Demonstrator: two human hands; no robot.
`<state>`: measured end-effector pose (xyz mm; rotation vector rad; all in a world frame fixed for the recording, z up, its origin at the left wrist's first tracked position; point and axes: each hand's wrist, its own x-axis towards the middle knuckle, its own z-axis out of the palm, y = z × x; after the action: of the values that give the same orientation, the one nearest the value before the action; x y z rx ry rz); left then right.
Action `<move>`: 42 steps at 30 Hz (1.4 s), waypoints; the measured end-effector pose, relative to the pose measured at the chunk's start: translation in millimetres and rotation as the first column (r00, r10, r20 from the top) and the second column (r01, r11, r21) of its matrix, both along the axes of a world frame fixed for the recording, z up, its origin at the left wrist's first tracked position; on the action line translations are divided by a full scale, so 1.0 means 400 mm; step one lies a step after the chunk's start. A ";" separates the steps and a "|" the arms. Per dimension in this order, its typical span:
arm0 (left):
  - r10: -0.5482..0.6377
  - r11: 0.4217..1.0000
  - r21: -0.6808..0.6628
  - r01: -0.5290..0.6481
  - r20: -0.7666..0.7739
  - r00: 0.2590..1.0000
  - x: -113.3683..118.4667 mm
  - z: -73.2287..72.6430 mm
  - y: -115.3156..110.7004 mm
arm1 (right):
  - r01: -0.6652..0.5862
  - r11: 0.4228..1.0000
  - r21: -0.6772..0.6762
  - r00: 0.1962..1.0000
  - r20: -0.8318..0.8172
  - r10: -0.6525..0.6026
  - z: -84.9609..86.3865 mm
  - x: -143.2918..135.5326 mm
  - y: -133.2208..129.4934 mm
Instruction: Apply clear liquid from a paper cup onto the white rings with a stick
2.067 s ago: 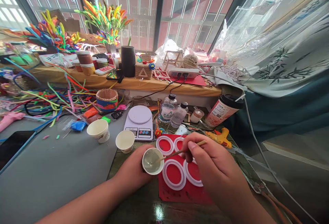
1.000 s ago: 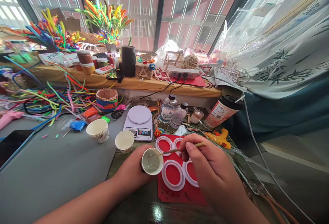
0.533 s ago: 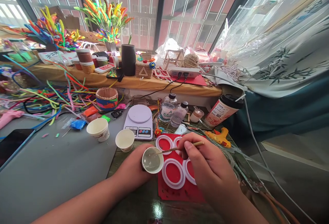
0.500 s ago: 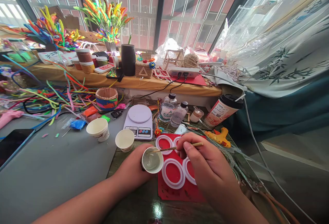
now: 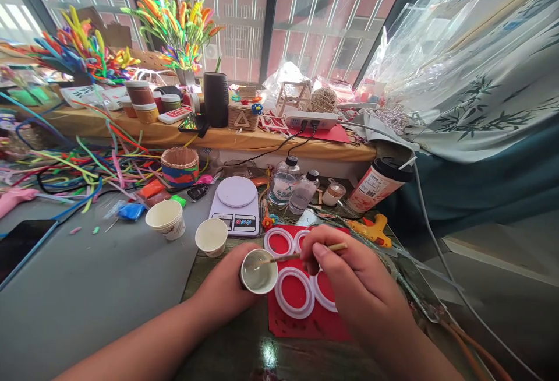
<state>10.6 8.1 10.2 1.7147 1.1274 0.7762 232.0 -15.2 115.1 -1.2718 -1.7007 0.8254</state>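
Note:
My left hand (image 5: 227, 279) is wrapped round a small paper cup (image 5: 259, 288) that holds a clear liquid. Between the thumb and fingers of my right hand (image 5: 338, 261) is a thin wooden stick (image 5: 286, 257), its far end dipping into the cup. Several white ring-shaped molds (image 5: 283, 310) lie on a red sheet (image 5: 301, 327) beside the cup, partly covered by my right hand. Left of my left hand stands another paper cup (image 5: 211, 237), with a stack of paper cups (image 5: 166, 219) further left.
A white kitchen scale (image 5: 236, 203) sits behind the cups. Two clear bottles (image 5: 283, 183) and a tilted drink cup (image 5: 378, 186) stand at the back. A yellow glue gun (image 5: 373, 230) lies right, near a trailing cable (image 5: 425, 218). Pipe cleaners (image 5: 65, 165) spread across the left.
The stick's dipped end has shifted slightly within the cup, its angle a little flatter. Both hands keep their grips, and the view has moved very slightly.

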 end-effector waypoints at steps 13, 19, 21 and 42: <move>0.027 1.000 0.004 -0.027 -0.001 1.000 -0.001 -0.001 0.000 | 0.058 0.997 0.054 0.998 0.008 -0.058 0.014 -0.004 0.004; 0.036 0.999 0.000 -0.036 -0.019 0.999 -0.002 0.002 0.000 | 0.057 0.998 0.021 0.998 0.002 -0.057 0.016 -0.001 0.008; 0.047 0.999 -0.001 -0.047 -0.035 0.998 -0.002 0.003 0.001 | 0.025 1.000 -0.020 1.000 -0.006 -0.025 0.019 -0.001 0.008; 0.019 0.969 0.244 -0.025 0.029 0.999 -0.011 -0.037 0.025 | 0.140 0.967 -0.213 0.903 -0.373 -0.213 -0.034 -0.015 -0.167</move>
<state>6.2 18.2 -4.4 1.8916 1.0692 0.9822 226.0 -82.1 101.4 -1.2580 -1.1914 1.0640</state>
